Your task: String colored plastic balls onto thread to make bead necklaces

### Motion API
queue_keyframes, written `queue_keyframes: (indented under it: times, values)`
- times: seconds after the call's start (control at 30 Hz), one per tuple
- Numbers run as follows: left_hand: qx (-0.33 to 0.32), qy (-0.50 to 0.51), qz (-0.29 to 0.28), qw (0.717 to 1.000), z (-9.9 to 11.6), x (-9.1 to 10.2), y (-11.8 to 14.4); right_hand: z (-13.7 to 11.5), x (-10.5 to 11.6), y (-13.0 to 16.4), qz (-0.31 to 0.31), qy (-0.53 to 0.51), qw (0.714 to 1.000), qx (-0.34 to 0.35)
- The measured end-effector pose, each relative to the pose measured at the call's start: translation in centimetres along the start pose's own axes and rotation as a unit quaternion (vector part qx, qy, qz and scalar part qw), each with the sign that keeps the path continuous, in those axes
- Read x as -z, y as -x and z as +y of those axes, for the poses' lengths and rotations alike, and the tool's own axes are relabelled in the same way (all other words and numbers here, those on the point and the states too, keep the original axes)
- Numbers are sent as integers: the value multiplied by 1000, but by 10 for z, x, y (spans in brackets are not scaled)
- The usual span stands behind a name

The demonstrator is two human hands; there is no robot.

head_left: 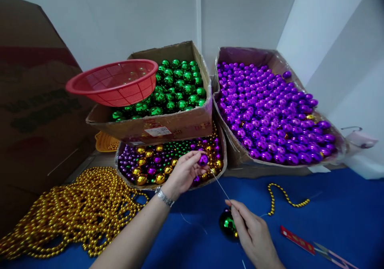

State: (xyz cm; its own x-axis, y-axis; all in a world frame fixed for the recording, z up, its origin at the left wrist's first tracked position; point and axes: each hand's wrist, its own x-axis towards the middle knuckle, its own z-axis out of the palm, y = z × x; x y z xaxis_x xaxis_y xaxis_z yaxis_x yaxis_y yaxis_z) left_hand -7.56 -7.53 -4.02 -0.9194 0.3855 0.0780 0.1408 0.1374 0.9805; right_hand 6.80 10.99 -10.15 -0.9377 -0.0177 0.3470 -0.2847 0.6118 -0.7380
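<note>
My left hand point(184, 173), with a watch on its wrist, pinches a shiny purple ball point(203, 160) over the front edge of a box of mixed beads point(171, 183). My right hand point(255, 229) is lower and to the right, its thumb and finger closed on a thin pale string point(221, 188). That string runs taut up toward the purple ball; whether it passes through the ball I cannot tell. Beside the right fingers is a larger green ball point(228, 223), with small gold and purple beads close against it, partly hidden by the hand.
A box of green balls point(180, 86) stands behind, a red basket point(120, 95) on it. Right of it is a box of purple balls point(264, 113). Gold bead strands point(99, 205) heap at left. A short gold strand point(285, 194), a red packet point(297, 240) and scissors point(333, 257) lie on blue cloth.
</note>
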Motion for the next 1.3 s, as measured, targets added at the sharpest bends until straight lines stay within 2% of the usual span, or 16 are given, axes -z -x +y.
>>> queue_keyframes:
  times: [0.03, 0.1, 0.17, 0.23, 0.3, 0.4, 0.57, 0.7, 0.77, 0.83, 0.93, 1.07, 1.2, 1.3]
  values:
    - [34, 112, 9, 993, 1, 0, 9, 1, -2, 0, -1, 2, 1000, 11]
    - [94, 282, 26, 955, 2, 0, 23, 1, -5, 1, -10, 2, 1000, 28]
    - [105, 310, 39, 944, 2, 1, 33, 1, -7, 2, -18, -1, 999, 38]
    - [80, 245, 45, 965, 0, 2, 40, 1, -8, 3, -17, -1, 999, 45]
    - [35, 125, 48, 990, -3, 5, 44, 2, -8, 3, -15, 6, 999, 52]
    - [-24, -29, 59, 998, -6, 9, 49, 3, -8, 4, -17, 19, 998, 63]
    - [-76, -155, 80, 982, -9, 17, 52, 2, -8, 6, -16, 32, 996, 81]
    - [-180, -273, 116, 938, -10, 19, 54, 1, -7, 7, -17, 59, 994, 94]
    - [-220, -311, 114, 918, -10, 16, 58, 0, -9, 6, -16, 83, 991, 104]
    - [-226, -314, 91, 917, -10, 9, 62, 0, -11, 4, -15, 103, 988, 112]
    - [-199, -258, 56, 944, -4, -1, 69, 0, -15, 3, -14, 108, 987, 115]
    - [-116, -82, 10, 990, 4, -8, 75, 3, -16, 3, -8, 105, 987, 117]
    - [-43, 72, 39, 996, 3, -10, 79, 4, -17, 5, -1, 86, 989, 117]
    - [-7, 128, -4, 992, -1, -9, 79, 5, -17, 5, -1, 67, 992, 105]
